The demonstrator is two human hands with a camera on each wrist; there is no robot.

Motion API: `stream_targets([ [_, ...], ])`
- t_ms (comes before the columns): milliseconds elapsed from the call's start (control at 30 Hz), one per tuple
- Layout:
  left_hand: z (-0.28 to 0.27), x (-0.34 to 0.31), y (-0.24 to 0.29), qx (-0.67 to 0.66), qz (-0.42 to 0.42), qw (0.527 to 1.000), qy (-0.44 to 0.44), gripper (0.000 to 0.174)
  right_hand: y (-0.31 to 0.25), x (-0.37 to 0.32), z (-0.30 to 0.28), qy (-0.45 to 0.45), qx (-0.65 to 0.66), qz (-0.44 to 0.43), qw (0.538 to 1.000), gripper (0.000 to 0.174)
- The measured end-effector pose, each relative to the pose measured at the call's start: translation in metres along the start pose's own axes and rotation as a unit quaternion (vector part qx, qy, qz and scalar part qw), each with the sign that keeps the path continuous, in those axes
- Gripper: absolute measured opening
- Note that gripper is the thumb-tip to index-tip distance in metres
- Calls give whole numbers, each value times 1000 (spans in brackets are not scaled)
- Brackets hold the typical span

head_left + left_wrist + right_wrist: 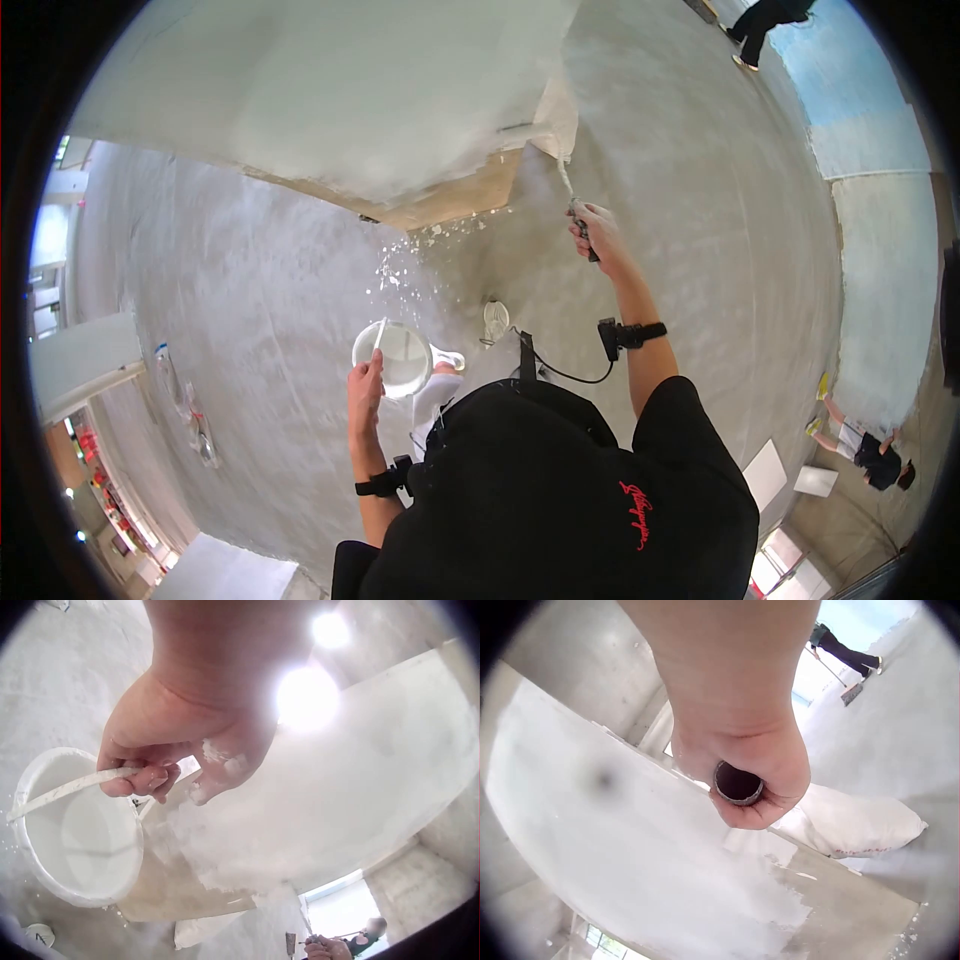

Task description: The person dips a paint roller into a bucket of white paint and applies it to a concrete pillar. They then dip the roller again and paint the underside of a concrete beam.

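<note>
The left hand (366, 388) grips the white handle (71, 784) of a round white bucket (79, 898), its thumb smeared with white. In the head view the bucket (421, 345) hangs beside that hand. The right hand (742, 769) curls round a dark, hollow-ended tool handle (739, 785); the head view shows this hand (600, 238) holding the tool out at the lower corner of a large pale surface (330, 90). The tool's far end (563, 168) is whitish and thin. White coating covers much of the surface, with a bare tan strip (455, 196) along its edge.
White splatter (400, 265) lies on the grey floor below the tan edge. A full white sack (862, 825) rests beyond the surface. One person (844, 652) stands with a broom (850, 694); another person (878, 455) is at the far right. Plastic-wrapped items (185, 405) lie at left.
</note>
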State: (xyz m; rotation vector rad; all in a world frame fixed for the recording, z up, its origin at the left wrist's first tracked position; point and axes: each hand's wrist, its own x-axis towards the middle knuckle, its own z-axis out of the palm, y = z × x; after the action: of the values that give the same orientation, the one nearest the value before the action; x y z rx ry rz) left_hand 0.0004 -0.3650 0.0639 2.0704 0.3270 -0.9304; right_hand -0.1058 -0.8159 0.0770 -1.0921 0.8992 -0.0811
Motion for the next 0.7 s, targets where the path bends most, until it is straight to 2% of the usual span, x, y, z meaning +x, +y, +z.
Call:
stream_targets([
  [167, 2, -3, 4, 3, 3, 1000, -5, 55, 26, 26, 0, 10, -1, -2, 1000, 29],
  [433, 4, 2, -1, 1, 19, 1000, -12, 56, -10, -22, 25, 4, 40, -51, 998, 30],
  [533, 3, -1, 0, 3, 17, 1000, -13, 56, -5, -11, 23, 12, 27, -40, 999, 30],
  [700, 6, -2, 0, 6, 19, 1000, -10, 55, 35, 38, 16, 18, 12, 6, 1000, 28],
])
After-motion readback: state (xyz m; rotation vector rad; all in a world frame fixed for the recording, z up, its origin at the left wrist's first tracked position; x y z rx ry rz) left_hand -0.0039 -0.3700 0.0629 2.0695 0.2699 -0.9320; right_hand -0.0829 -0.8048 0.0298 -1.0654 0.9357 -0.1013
